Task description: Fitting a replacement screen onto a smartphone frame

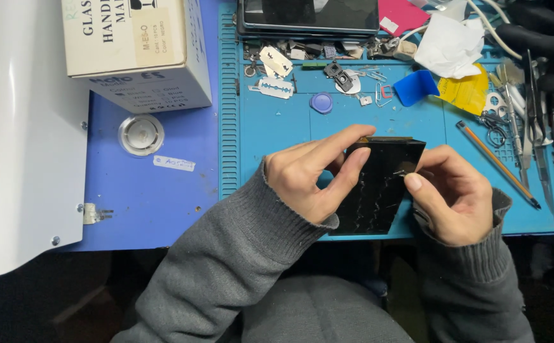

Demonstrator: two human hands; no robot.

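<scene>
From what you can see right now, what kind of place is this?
Probably a small electronics repair bench. Both hands hold a black glass panel over a blue repair mat whose compartments hold small parts. A razor blade lies near the mat's top, and tweezers lie at the right.

Blue tabletop [162, 203] carries a teal work mat [277, 121]. On the mat beyond the left hand [309, 181]: razor blade [275, 87], blue round cap [321, 102]. Right of the right hand [452, 197]: a pencil [498, 164]. Cardboard box [134, 51] far left of both.
</scene>
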